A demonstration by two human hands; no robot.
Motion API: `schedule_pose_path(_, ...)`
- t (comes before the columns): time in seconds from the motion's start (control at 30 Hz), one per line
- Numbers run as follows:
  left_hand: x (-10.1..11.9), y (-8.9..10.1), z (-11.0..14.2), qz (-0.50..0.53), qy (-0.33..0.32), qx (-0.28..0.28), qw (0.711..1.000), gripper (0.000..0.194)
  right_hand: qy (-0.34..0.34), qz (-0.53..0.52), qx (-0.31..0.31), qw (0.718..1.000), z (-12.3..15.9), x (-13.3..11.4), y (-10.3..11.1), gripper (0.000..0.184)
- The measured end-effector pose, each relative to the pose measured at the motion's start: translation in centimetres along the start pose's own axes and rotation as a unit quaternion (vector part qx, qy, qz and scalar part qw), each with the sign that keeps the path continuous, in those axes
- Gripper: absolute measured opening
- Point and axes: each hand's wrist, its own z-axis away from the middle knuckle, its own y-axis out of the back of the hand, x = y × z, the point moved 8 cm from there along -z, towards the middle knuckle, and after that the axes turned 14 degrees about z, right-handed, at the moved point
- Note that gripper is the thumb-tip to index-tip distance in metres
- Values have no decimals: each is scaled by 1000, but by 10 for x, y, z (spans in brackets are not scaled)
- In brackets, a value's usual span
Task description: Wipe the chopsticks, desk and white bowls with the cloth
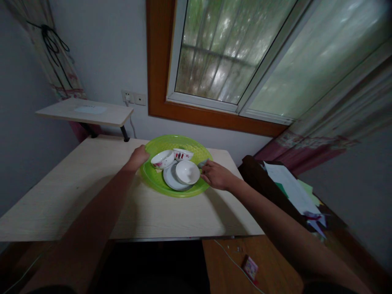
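A wide green plastic basin [196, 143] sits on the pale wooden table. At its left rim, my left hand [139, 158] is closed around the edge. Inside lie a flowered bowl [161, 160], a bowl with a red and black pattern [183, 154], and a plain white bowl [188, 172] resting on a white plate [170, 179]. My right hand [216, 174] is over the basin's right side, closed on a small grey cloth [202, 163], with its fingers close to the plain bowl. Whether those fingers touch the bowl is unclear.
The wooden table [171, 218] stands against the wall under a window. A raised shelf [101, 112] is at its back left. To the right, papers [290, 185] lie on a dark brown surface. A cable [234, 261] and a small pink box [250, 267] are on the floor.
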Motion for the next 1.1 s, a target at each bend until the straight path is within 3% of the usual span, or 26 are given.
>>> schedule_pose_path(0.1,2,-4,-6,-142,42,-7,989,43,38,-37,4,999,8,-19,0,58)
schedule_pose_path(0.27,11,-10,-13,-219,9,-3,976,52,66,-115,2,991,18,-29,2,57)
schedule_pose_path(0.4,14,-14,-19,-241,-11,-25,970,53,43,-120,-28,991,15,-6,-6,55)
schedule_pose_path(0.57,17,-15,-19,-212,-24,-29,977,50,-7,-53,-58,997,-13,31,-22,55)
schedule_pose_path(0.8,18,-17,-17,-255,-32,-35,966,51,-41,5,-64,997,-47,40,-27,45)
schedule_pose_path(0.93,18,-18,-17,-272,-25,-41,961,49,-13,-17,-64,998,-34,32,-32,53)
schedule_pose_path(1.1,20,-18,-16,-299,-17,-37,953,45,19,-155,-20,987,0,11,-30,60)
